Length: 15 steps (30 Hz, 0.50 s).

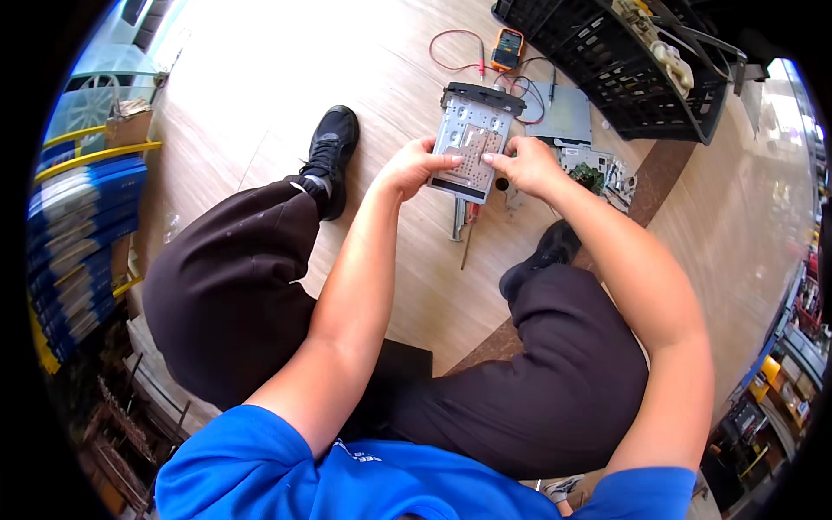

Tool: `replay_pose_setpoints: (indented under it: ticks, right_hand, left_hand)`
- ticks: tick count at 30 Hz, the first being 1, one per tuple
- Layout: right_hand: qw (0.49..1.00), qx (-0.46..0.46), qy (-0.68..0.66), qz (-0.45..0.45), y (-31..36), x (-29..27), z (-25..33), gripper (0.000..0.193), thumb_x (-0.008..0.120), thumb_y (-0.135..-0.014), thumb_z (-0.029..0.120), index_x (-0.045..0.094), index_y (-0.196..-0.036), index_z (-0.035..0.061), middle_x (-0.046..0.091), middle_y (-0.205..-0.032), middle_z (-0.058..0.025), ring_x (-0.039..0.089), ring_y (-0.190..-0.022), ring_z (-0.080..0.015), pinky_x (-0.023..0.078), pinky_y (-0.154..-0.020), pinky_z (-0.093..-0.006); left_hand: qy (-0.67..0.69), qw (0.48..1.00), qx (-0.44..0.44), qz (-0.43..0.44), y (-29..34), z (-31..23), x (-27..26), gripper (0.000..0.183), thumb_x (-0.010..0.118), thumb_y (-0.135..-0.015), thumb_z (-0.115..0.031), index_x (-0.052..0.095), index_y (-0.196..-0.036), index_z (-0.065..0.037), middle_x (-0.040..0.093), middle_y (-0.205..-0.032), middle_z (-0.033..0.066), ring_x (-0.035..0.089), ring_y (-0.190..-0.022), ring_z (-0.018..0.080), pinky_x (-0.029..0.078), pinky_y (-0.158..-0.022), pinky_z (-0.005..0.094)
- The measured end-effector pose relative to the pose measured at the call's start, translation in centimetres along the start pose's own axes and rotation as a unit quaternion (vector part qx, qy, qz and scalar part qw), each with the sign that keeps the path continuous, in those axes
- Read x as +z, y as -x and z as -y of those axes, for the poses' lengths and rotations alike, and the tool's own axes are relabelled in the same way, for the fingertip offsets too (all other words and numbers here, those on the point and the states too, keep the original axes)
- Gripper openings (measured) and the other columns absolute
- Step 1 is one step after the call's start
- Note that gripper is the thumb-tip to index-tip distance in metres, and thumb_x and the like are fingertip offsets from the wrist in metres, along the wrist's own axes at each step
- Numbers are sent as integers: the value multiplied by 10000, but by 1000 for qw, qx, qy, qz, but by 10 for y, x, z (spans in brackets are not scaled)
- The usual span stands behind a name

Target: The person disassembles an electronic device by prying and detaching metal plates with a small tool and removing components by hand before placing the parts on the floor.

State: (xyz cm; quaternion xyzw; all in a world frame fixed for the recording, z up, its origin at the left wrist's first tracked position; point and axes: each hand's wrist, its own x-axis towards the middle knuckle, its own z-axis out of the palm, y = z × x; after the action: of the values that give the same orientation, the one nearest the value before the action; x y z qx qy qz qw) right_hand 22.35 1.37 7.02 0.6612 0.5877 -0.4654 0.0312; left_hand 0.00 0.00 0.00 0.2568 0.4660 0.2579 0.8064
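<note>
Between my legs I hold a flat metal-cased unit [458, 130] that looks like a car stereo, with a black front panel [485, 95] at its far end. My left hand [411, 169] grips its left edge, the thumb lying on the perforated metal face. On the opposite edge my right hand [529, 165] is closed, thumb on the face near the right side; its other fingers are partly hidden. Just below the unit a thin screwdriver-like tool [469, 238] and a shiny metal rod-like piece [457, 221] show on the floor.
Beyond the unit lie an orange multimeter [508, 48] and its red test lead [482, 61]. A flat metal plate [568, 108] and loose electronic parts [598, 173] sit to the right. A black plastic crate [607, 65] stands far right, blue stacked boxes [82, 234] at left.
</note>
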Motion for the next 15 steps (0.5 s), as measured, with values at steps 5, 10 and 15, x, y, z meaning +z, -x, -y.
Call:
replay_pose_setpoints:
  ticks: [5,10,15]
  right_hand:
    - [997,-28,-46,-48,-13,2,2,427,762,-797,373,697,-938,-25,708,-912,-218,693,-883,-337,527,-802,-405]
    - [995,-40,-52,-70,-22,18,-9,440,762,-797,378,686,-963,-22,708,-913,-211,690,-867,-337,526,-783,-413]
    - [993,-53,-70,-84,-20,25,-15,450,750,-806,390,673,-933,-35,703,-874,-213,688,-828,-342,525,-755,-414]
  left_hand:
    - [45,999,-1,25,-25,-30,10,426,745,-801,-40,584,-1189,30,689,-1046,113,689,-894,210,564,-845,366]
    - [127,989,-30,67,-25,-19,-1,391,724,-789,-9,597,-1156,37,693,-1044,129,689,-922,228,563,-853,380]
    - [113,993,-8,45,-27,-14,1,366,720,-797,-16,605,-1141,35,693,-1036,126,690,-901,216,571,-832,371]
